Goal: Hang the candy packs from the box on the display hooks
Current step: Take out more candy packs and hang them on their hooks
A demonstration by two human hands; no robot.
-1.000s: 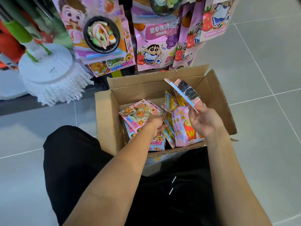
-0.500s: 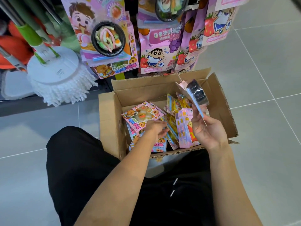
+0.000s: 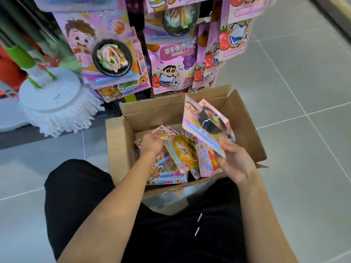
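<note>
An open cardboard box (image 3: 121,143) sits on the floor between my knees, holding several candy packs. My right hand (image 3: 234,162) grips a pink pack with a black bowl and blue straw (image 3: 206,122) by its lower edge, tilted above the box's right side. My left hand (image 3: 152,144) is inside the box and pinches the top corner of a yellow pack (image 3: 182,152), lifting it off the pile. Hung candy packs (image 3: 106,59) fill the display hooks just behind the box; the hooks themselves are hidden.
A white round mop head (image 3: 51,99) with green handles leans at the left by the display. Grey floor tiles surround the box on the right. My black shorts (image 3: 79,196) fill the foreground. More cartoon packs (image 3: 171,71) hang at centre.
My left hand has taken hold of a yellow pack and raised it from the pile. My right hand turned the pink bowl pack so its front faces me.
</note>
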